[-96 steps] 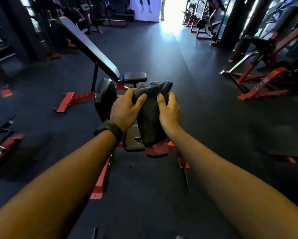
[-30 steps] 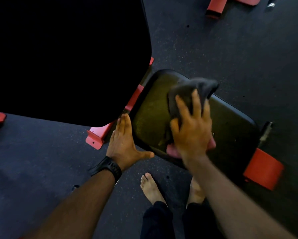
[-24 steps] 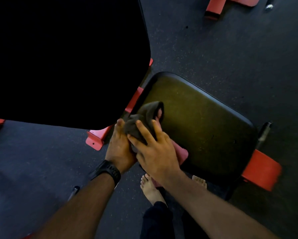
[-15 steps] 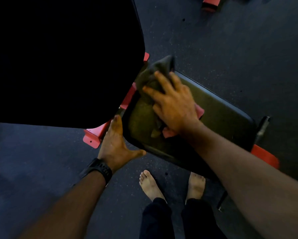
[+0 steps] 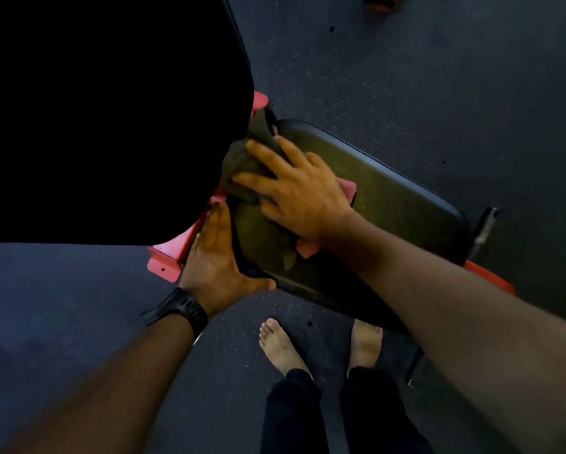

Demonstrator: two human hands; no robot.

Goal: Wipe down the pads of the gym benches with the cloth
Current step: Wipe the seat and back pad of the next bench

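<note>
Left hand (image 5: 216, 257) has shifted onto the near corner of the seat pad (image 5: 390, 204), fingers straight, thumb splayed along its edge, bracing it, I judge, while the right hand (image 5: 303, 194), fingers spread, presses the cloth (image 5: 242, 158) into the far corner by the backrest pad (image 5: 111, 109).

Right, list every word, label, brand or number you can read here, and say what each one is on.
None can be read.
Seat pad: plain, no print shows.
Cloth: no tag or lettering shows.
Watch: only the strap shows, no marks legible.
Red frame: bare paint, no sticker in view.
Back pad: too dark to tell.
</note>
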